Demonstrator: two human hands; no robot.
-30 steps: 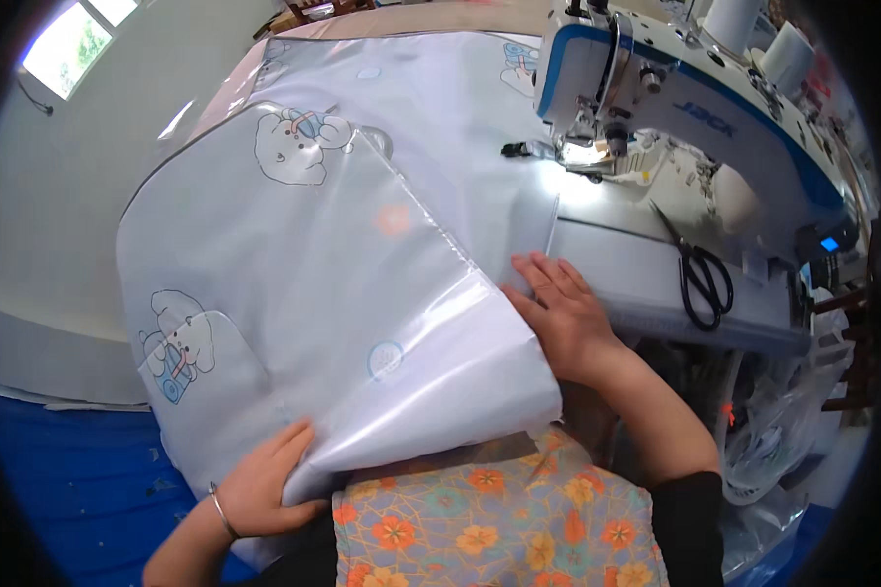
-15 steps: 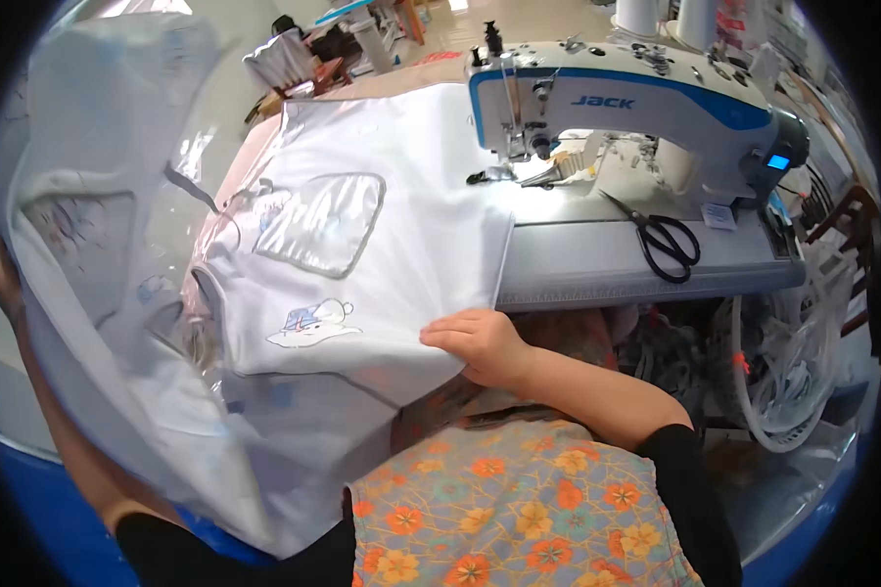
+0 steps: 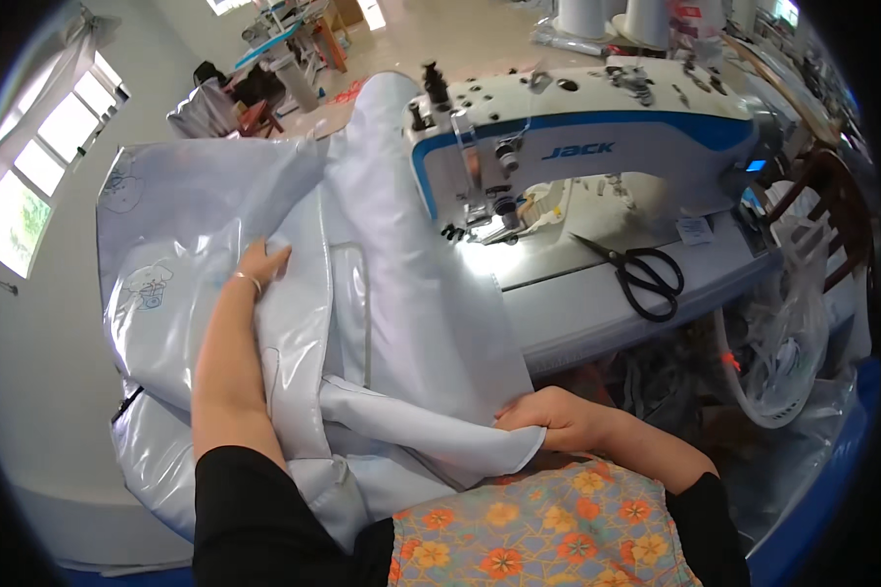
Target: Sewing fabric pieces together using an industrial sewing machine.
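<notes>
A large piece of white glossy coated fabric (image 3: 196,342) with small cartoon animal prints lies in loose folds over the left of the sewing table. My left hand (image 3: 262,266), with a thin bracelet at its wrist, is closed on a fold in the middle of it; its fingertips are partly hidden. Near the table's front edge my right hand (image 3: 553,416) grips the fabric's near edge, which is turned back there. A lit sewing machine (image 3: 578,137), white and blue, stands just right of the fabric. Its needle area is beside the fabric's right edge.
Black-handled scissors (image 3: 646,282) lie on the machine bed, right of the needle. White thread cones (image 3: 641,24) stand behind the machine. A white basket (image 3: 754,401) with clear plastic bags hangs at the right, near a wooden chair (image 3: 837,215). Windows (image 3: 44,166) are at the far left.
My left hand has swung the raised fabric inward from the far left and laid it over, covering the clear pocket. My right hand has moved slightly right and nearer. The view has shifted.
</notes>
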